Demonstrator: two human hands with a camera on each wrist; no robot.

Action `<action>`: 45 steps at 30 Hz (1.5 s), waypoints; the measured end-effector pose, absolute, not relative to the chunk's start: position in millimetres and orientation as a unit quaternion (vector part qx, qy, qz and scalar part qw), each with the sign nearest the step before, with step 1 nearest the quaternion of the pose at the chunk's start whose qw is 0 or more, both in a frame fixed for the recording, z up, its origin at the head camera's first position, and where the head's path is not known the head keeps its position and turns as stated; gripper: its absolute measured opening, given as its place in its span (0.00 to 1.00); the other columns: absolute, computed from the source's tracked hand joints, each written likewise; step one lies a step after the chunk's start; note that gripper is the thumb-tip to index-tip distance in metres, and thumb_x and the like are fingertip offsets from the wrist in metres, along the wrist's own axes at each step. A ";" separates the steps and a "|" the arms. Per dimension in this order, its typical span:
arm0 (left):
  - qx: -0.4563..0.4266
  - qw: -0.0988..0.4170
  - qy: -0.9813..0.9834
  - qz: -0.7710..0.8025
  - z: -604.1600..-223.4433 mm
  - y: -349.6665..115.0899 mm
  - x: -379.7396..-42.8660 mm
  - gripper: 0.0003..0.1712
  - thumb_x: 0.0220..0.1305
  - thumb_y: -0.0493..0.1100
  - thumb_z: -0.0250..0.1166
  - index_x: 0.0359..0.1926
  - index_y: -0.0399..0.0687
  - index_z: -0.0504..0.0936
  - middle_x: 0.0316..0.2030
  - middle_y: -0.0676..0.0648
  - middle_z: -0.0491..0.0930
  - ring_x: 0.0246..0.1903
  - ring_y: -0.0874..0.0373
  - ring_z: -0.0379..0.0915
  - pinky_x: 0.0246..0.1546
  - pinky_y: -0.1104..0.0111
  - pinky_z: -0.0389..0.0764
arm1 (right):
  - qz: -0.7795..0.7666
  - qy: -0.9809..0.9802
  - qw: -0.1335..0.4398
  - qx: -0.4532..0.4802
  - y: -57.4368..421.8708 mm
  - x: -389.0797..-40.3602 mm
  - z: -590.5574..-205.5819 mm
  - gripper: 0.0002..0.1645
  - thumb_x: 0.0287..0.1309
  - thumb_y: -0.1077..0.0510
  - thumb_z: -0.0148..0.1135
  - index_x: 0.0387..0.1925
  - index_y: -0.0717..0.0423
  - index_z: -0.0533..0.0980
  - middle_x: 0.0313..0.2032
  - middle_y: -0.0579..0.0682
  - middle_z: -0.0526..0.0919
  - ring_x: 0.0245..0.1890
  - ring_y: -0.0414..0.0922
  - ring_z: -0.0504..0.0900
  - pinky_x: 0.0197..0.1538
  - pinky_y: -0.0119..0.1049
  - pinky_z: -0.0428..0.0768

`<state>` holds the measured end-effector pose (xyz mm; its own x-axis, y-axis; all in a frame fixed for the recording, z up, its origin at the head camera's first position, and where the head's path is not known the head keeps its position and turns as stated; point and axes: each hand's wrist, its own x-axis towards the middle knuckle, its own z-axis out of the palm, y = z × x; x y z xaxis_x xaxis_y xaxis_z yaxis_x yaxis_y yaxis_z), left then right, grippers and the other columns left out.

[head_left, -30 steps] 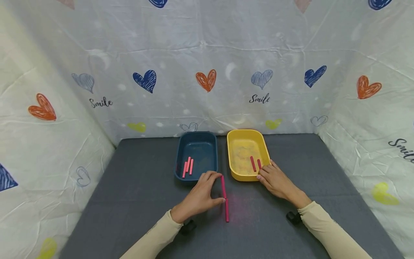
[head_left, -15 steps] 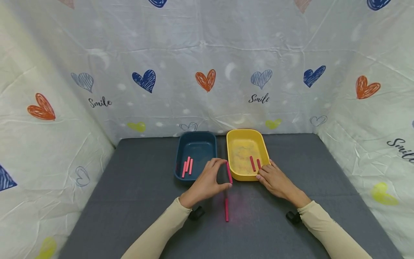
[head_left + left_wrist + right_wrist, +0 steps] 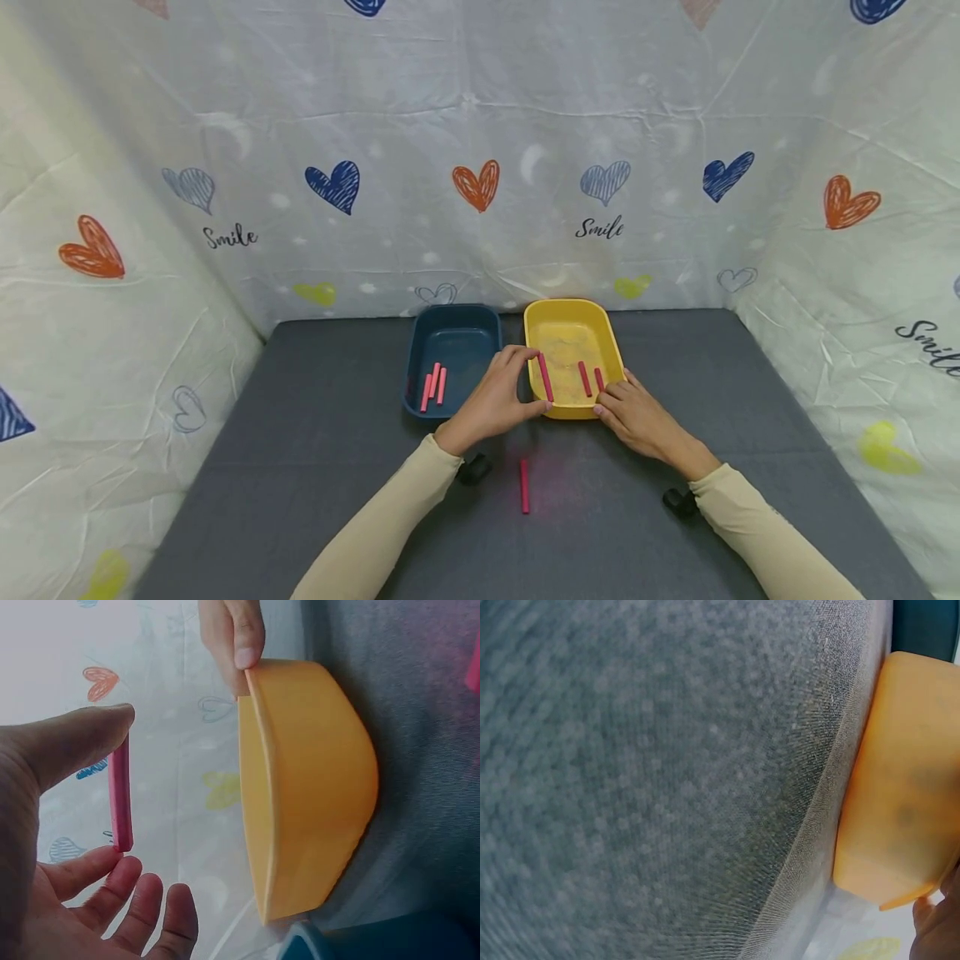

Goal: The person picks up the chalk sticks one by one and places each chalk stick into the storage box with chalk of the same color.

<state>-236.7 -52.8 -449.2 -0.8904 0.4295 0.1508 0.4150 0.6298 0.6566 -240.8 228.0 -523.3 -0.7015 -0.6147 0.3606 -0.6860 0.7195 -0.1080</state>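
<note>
My left hand (image 3: 497,396) pinches a dark pink chalk stick (image 3: 121,799) end to end, thumb at one end and index fingertip at the other. In the head view this stick overlaps the left side of the yellow tray (image 3: 577,413). My right hand (image 3: 643,423) grips the tray's near right corner, with the thumb outside the rim; its fingers partly hide one of two dark pink chalk sticks (image 3: 584,378) inside. Another dark pink chalk stick (image 3: 525,487) lies on the table in front of the trays.
A dark blue tray (image 3: 453,310) stands left of the yellow one, with three light pink chalk sticks (image 3: 432,386) in it. A pink smudge (image 3: 557,492) marks the grey table cloth (image 3: 330,433). A printed curtain (image 3: 420,242) rises behind and at both sides.
My left hand has lifted one dark pink chalk stick from the table and carried it up and right to the yellow tray. The right hand stays on the tray's corner.
</note>
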 end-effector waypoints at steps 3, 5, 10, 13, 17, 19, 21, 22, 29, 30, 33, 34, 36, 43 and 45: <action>0.245 0.005 0.901 0.358 -446.8 -47.6 -242.9 0.45 0.54 0.55 0.74 0.69 0.50 0.64 0.65 0.47 0.64 0.62 0.52 0.62 0.64 0.55 0.73 | 0.116 -0.917 0.148 0.352 227.9 -240.0 -522.3 0.08 0.69 0.52 0.55 0.32 0.48 0.75 0.34 0.47 0.78 0.42 0.48 0.78 0.71 0.61 0.60; 0.249 0.006 0.901 0.355 -445.9 -43.9 -247.6 0.45 0.54 0.55 0.74 0.69 0.50 0.64 0.65 0.47 0.64 0.62 0.52 0.62 0.64 0.56 0.74 | 0.116 -0.918 0.144 0.350 228.0 -239.6 -521.8 0.08 0.70 0.52 0.55 0.33 0.49 0.75 0.34 0.48 0.78 0.42 0.49 0.78 0.71 0.61 0.59; 0.251 0.013 0.902 0.350 -448.3 -34.7 -260.1 0.44 0.55 0.55 0.73 0.68 0.50 0.64 0.66 0.48 0.64 0.62 0.53 0.62 0.64 0.58 0.74 | 0.109 -0.920 0.144 0.349 227.8 -240.1 -523.0 0.09 0.70 0.52 0.54 0.33 0.48 0.74 0.34 0.47 0.78 0.42 0.48 0.78 0.71 0.61 0.60; 0.247 0.017 0.902 0.353 -450.7 -30.2 -266.5 0.44 0.55 0.55 0.73 0.68 0.50 0.64 0.66 0.48 0.64 0.61 0.52 0.63 0.63 0.58 0.74 | 0.108 -0.920 0.144 0.350 227.6 -240.1 -523.2 0.09 0.70 0.52 0.54 0.33 0.48 0.74 0.34 0.47 0.78 0.42 0.48 0.78 0.71 0.61 0.60; 0.246 0.023 0.901 0.357 -453.2 -23.8 -273.6 0.45 0.55 0.53 0.74 0.69 0.48 0.63 0.66 0.46 0.64 0.61 0.52 0.64 0.63 0.58 0.74 | 0.109 -0.920 0.142 0.349 227.6 -239.5 -522.1 0.09 0.70 0.52 0.54 0.33 0.49 0.75 0.35 0.48 0.79 0.43 0.48 0.78 0.71 0.61 0.59; 0.247 0.027 0.901 0.355 -455.1 -19.8 -276.7 0.45 0.55 0.53 0.74 0.69 0.47 0.63 0.66 0.46 0.64 0.61 0.51 0.64 0.63 0.58 0.74 | 0.110 -0.920 0.141 0.348 227.7 -239.2 -521.5 0.09 0.70 0.52 0.54 0.33 0.49 0.75 0.35 0.48 0.79 0.43 0.49 0.78 0.71 0.61 0.59; 0.246 0.029 0.903 0.350 -457.4 -15.8 -279.7 0.46 0.55 0.54 0.74 0.69 0.47 0.63 0.66 0.46 0.64 0.62 0.52 0.64 0.64 0.59 0.74 | 0.108 -0.920 0.144 0.349 227.7 -239.1 -521.7 0.09 0.70 0.52 0.55 0.33 0.49 0.75 0.35 0.48 0.79 0.43 0.49 0.78 0.71 0.62 0.60; 0.246 0.029 0.905 0.347 -458.8 -13.8 -281.2 0.46 0.55 0.54 0.73 0.69 0.47 0.63 0.66 0.46 0.64 0.62 0.52 0.64 0.64 0.59 0.74 | 0.108 -0.919 0.145 0.350 227.6 -239.1 -521.9 0.09 0.70 0.52 0.55 0.33 0.49 0.75 0.35 0.48 0.79 0.43 0.48 0.78 0.71 0.62 0.60; 0.230 0.034 0.911 0.341 -467.2 -1.4 -292.8 0.46 0.55 0.54 0.74 0.69 0.46 0.63 0.66 0.46 0.64 0.62 0.52 0.66 0.64 0.59 0.73 | 0.104 -0.919 0.150 0.350 227.3 -239.2 -523.4 0.09 0.70 0.52 0.55 0.33 0.49 0.75 0.35 0.47 0.78 0.41 0.48 0.78 0.70 0.61 0.61; 0.228 0.035 0.912 0.340 -468.3 0.4 -294.3 0.46 0.54 0.54 0.74 0.69 0.46 0.64 0.66 0.46 0.65 0.61 0.52 0.66 0.64 0.60 0.74 | 0.104 -0.919 0.150 0.350 227.2 -239.4 -523.5 0.09 0.70 0.52 0.55 0.33 0.49 0.75 0.35 0.48 0.78 0.42 0.48 0.78 0.71 0.61 0.61; 0.219 0.041 0.914 0.338 -471.2 5.3 -298.4 0.46 0.54 0.53 0.74 0.69 0.46 0.64 0.66 0.46 0.65 0.61 0.52 0.66 0.64 0.60 0.74 | 0.105 -0.919 0.150 0.350 227.2 -239.9 -524.1 0.08 0.70 0.52 0.55 0.34 0.50 0.76 0.35 0.48 0.79 0.42 0.48 0.78 0.71 0.61 0.61; 0.216 0.042 0.915 0.337 -471.9 6.9 -299.6 0.46 0.54 0.53 0.74 0.69 0.46 0.64 0.66 0.46 0.65 0.61 0.52 0.66 0.64 0.60 0.74 | 0.104 -0.918 0.152 0.350 227.4 -240.2 -524.7 0.09 0.70 0.52 0.55 0.34 0.50 0.76 0.35 0.48 0.79 0.42 0.49 0.78 0.71 0.61 0.61; 0.212 0.046 0.917 0.335 -473.0 10.0 -301.7 0.46 0.54 0.53 0.74 0.69 0.45 0.65 0.65 0.46 0.66 0.62 0.52 0.66 0.64 0.61 0.74 | 0.102 -0.918 0.154 0.351 227.6 -240.6 -525.5 0.09 0.70 0.52 0.55 0.34 0.50 0.76 0.35 0.48 0.79 0.42 0.49 0.78 0.70 0.62 0.61; 0.196 0.059 0.924 0.322 -476.1 18.4 -309.0 0.45 0.53 0.53 0.75 0.68 0.46 0.66 0.64 0.45 0.67 0.61 0.52 0.67 0.63 0.60 0.74 | 0.107 -0.919 0.150 0.350 227.3 -239.4 -524.2 0.08 0.70 0.52 0.55 0.35 0.50 0.76 0.36 0.48 0.79 0.43 0.49 0.78 0.71 0.61 0.60; 0.191 0.063 0.926 0.319 -477.3 20.2 -311.4 0.44 0.53 0.53 0.75 0.68 0.46 0.67 0.63 0.45 0.67 0.60 0.52 0.67 0.63 0.61 0.74 | 0.108 -0.918 0.151 0.351 227.1 -239.5 -524.1 0.08 0.70 0.53 0.55 0.35 0.50 0.76 0.36 0.48 0.79 0.43 0.49 0.78 0.71 0.61 0.61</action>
